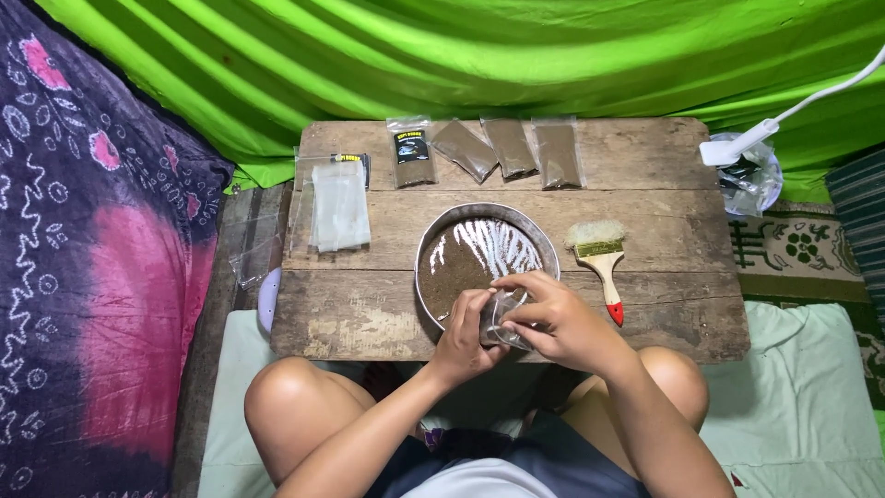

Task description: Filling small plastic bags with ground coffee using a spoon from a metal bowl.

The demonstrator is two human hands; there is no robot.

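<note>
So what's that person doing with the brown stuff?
A person sits at a low wooden table. Both hands, left hand and right hand, hold a small clear plastic bag over the edge of a round metal tray with brown powder in it. Four filled packets lie in a row at the far side, a stack of empty clear bags lies to the left, and a brush lies to the right.

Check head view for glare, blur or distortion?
Head view: glare streaks on the metal pan; clear bag between left hand and right hand is see-through and hard to outline; table edges bow slightly; focus sharp, light even.
</note>
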